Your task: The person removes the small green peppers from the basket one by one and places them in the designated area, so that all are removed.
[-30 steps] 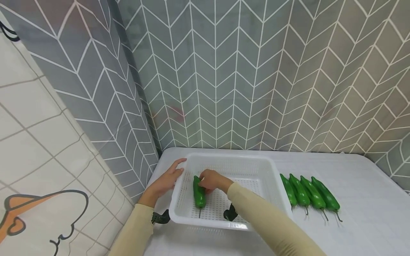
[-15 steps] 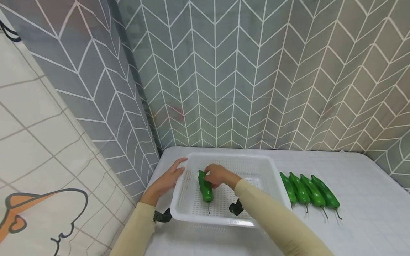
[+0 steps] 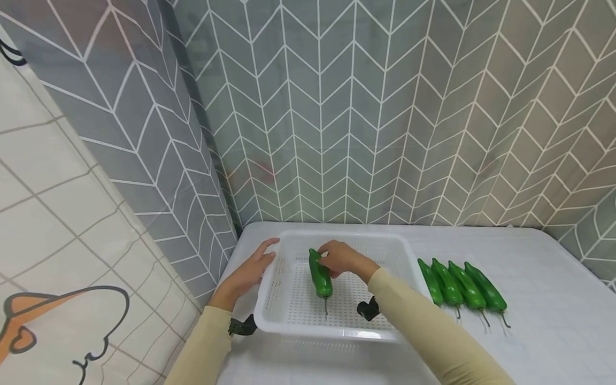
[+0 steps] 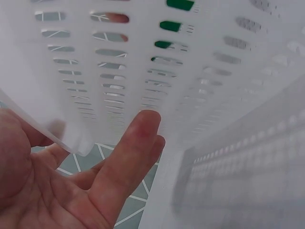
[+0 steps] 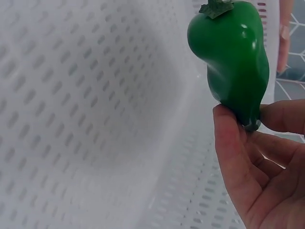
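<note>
In the head view, a long green pepper [image 3: 320, 279] hangs tilted inside the white perforated basket [image 3: 332, 333], stem end toward the viewer. My right hand [image 3: 345, 259] pinches it near its narrow tip between thumb and fingers. The right wrist view shows that pepper [image 5: 240, 59] large, with the fingertips round its pointed end. At the basket's left side, my left hand [image 3: 250, 271] rests with extended fingers against the rim. Up close, the left wrist view has those straight fingers touching the slotted outer wall [image 4: 71, 105]; green shows through the slots.
Several more green peppers [image 3: 462, 289] lie in a row on the white table [image 3: 544, 299], just right of the basket. Grey patterned curtains [image 3: 337, 123] stand behind, and a white tiled-pattern sheet [image 3: 72, 214] borders the left.
My right hand has carried the pepper rightward and slightly up, from near the basket's left wall toward its middle. The left hand stays at the rim.
</note>
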`<state>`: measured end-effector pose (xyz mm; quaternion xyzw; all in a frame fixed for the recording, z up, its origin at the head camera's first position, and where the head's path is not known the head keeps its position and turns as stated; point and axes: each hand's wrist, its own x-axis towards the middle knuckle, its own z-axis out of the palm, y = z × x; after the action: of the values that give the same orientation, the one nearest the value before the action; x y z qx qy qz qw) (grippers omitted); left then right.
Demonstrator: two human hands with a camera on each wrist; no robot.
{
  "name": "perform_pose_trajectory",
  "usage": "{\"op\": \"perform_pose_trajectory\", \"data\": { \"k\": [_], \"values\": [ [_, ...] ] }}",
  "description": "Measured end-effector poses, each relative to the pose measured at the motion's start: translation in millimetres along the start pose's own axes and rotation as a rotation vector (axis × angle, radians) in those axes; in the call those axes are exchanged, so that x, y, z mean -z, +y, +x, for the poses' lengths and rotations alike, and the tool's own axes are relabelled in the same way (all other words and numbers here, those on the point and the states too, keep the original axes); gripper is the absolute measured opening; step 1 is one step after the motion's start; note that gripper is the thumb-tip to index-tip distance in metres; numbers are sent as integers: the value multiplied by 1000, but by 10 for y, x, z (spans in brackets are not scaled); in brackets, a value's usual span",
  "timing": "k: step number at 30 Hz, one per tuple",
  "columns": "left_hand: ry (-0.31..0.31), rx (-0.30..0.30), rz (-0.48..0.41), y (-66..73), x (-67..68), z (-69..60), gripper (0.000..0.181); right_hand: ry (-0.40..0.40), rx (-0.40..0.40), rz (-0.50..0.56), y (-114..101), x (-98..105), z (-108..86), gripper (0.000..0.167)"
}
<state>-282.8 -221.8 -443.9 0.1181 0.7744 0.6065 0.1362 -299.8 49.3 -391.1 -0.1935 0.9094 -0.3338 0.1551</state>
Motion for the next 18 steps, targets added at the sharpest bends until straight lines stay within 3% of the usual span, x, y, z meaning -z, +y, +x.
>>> {"op": "perform_pose_trajectory", "data": {
  "k": [12, 18],
  "values": [
    [31, 19, 15, 46, -19, -47, 49, 38, -23, 71, 119, 230, -66, 37],
    [30, 21, 14, 29, -17, -6, 47, 52, -33, 78, 207, 358, -131, 38]
  ]
}}
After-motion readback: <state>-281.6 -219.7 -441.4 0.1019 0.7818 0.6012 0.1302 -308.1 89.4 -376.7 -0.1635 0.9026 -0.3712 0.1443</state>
